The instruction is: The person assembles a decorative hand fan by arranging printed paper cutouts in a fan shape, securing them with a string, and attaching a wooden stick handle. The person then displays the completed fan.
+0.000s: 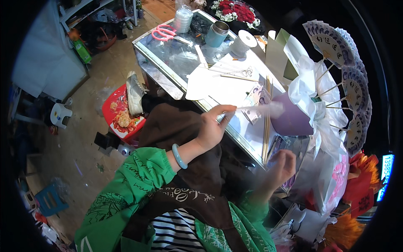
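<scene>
My left hand (215,127), with a pale bangle on the wrist, pinches one end of a thin stick whose far end carries a blurred whitish piece (275,108). Motion blurs my right hand (285,167), raised off the table's near edge with its fingers curled; whether it holds anything cannot be told. Beyond the stick lie printed banknote-like papers (256,100) on white sheets (217,82). A bundle of thin wooden sticks (267,135) lies beside a purple wrapped base (291,116). From the white-wrapped bouquet (326,104) rise fans of banknote-like paper (329,45) on sticks.
Pink-handled scissors (164,32), a teal jar (216,36) and a white spool (244,42) stand or lie on the glass-topped table (163,72). Red roses (236,11) are at the back. A red stool (121,113) bears a shoe-clad foot. Pink flowers (338,176) are at the right.
</scene>
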Tool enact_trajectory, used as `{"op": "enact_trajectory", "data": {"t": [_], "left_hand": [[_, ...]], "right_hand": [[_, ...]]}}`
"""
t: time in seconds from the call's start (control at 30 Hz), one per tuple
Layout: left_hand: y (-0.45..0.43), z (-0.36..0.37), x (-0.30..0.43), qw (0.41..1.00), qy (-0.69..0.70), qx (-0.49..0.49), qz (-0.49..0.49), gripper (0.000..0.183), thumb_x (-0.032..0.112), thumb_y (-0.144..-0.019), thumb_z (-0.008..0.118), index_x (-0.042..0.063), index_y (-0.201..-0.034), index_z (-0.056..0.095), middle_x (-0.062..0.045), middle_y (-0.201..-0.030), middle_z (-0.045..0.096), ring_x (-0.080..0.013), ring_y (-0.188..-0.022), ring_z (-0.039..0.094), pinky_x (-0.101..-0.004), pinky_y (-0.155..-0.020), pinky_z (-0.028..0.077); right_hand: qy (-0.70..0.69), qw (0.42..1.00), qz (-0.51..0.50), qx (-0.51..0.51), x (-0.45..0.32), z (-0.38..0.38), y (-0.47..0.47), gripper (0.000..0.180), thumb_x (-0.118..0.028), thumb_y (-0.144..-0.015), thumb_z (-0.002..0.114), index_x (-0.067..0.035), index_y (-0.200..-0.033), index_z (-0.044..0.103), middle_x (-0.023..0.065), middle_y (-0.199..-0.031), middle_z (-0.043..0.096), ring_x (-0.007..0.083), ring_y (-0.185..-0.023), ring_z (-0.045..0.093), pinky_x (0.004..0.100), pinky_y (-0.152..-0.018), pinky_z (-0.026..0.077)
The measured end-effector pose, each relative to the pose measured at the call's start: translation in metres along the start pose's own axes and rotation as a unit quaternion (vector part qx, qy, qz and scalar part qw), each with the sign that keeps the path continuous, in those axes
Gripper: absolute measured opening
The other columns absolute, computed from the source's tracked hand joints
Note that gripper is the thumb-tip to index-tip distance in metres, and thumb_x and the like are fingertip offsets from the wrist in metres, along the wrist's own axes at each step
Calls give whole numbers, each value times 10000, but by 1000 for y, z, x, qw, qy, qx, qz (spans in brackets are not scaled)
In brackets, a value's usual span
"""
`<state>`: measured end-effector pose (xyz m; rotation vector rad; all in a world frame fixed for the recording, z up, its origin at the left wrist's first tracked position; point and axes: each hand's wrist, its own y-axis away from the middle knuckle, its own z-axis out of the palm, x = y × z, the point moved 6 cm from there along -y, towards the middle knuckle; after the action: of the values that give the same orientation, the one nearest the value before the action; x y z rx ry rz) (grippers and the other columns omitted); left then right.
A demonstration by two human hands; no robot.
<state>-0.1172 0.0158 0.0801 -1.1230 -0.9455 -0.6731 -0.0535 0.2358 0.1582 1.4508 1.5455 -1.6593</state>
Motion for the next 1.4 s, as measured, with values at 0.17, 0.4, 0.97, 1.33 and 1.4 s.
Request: {"op": "enact_trajectory", "data": {"t": [0.17,0.4,0.97,1.33,1.4], "left_hand": [[12,-3,-26,813,474,96,-324,244,97,-869,577,15,-1095,532,-63,-1026,604,-161,-958,576,-314,-862,449],[62,-6,-49,725,481,183,-458,290,124,-899,525,27,-1165,460,-94,-1115,556,-213,-1045,539,-370,-893,438],[98,8,-71,730,363,230,-532,283,127,-893,529,6,-1142,468,-117,-1066,576,-216,-962,580,-339,-810,465],[114,4,-84,740,359,172,-542,193,117,-855,586,51,-1033,550,-48,-987,610,-140,-895,574,-280,-760,458],[114,3,-83,747,351,155,-543,158,124,-853,593,62,-997,574,-33,-963,616,-118,-859,566,-261,-743,451]], "right_hand": [[-24,949,239,-204,65,73,42,95,-83,-874,553,8,-889,577,32,-744,573,78,-628,512,198,-557,408],[-254,889,333,-185,113,128,72,124,-69,-884,532,21,-962,567,48,-799,595,89,-661,550,223,-575,468],[-228,884,399,-87,131,108,89,104,-95,-854,589,4,-825,594,15,-654,546,75,-504,460,209,-457,392],[-204,878,430,-47,149,85,81,128,-113,-836,607,-44,-745,550,-30,-520,437,59,-407,357,211,-383,295],[-194,881,428,-62,149,80,78,141,-140,-843,611,-45,-757,552,-20,-542,462,60,-398,368,210,-373,302]]}}
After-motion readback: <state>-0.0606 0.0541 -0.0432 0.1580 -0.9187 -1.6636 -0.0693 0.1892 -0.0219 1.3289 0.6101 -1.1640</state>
